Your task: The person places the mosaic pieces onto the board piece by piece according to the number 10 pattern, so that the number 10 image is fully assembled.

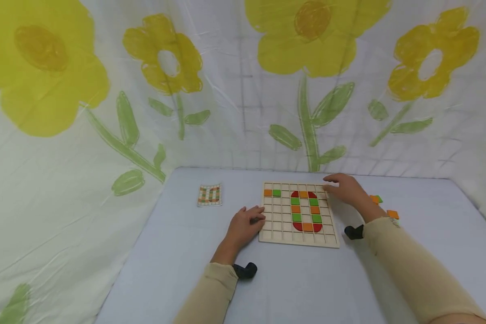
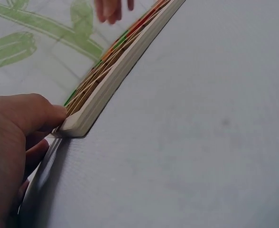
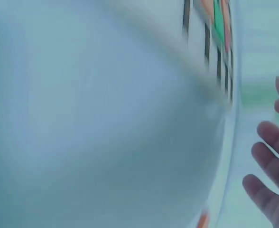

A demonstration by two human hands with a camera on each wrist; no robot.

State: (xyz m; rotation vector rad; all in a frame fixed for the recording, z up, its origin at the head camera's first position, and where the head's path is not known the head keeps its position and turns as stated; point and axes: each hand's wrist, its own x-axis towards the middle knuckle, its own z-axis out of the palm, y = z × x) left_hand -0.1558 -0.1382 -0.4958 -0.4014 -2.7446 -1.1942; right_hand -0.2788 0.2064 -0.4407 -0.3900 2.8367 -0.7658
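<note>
A pale wooden grid board (image 1: 277, 225) lies flat on the table. Red rounded corner tiles with green (image 1: 297, 217) and orange squares form an oval ring on its right half. One orange tile (image 1: 268, 193) and one green tile (image 1: 276, 193) sit side by side near its upper left corner. My left hand (image 1: 245, 225) rests at the board's left edge, its thumb (image 2: 49, 115) touching the frame near a corner in the left wrist view. Over the upper right corner hovers my right hand (image 1: 345, 190); its fingers (image 3: 271, 164) are spread, with nothing visible between them.
A small card (image 1: 209, 195) printed with a coloured grid lies left of the board. To the right, partly behind the right forearm, are a few loose orange tiles (image 1: 393, 214) and a green one (image 1: 379, 198). A flower-printed curtain (image 1: 227, 112) hangs behind the table (image 1: 295, 283).
</note>
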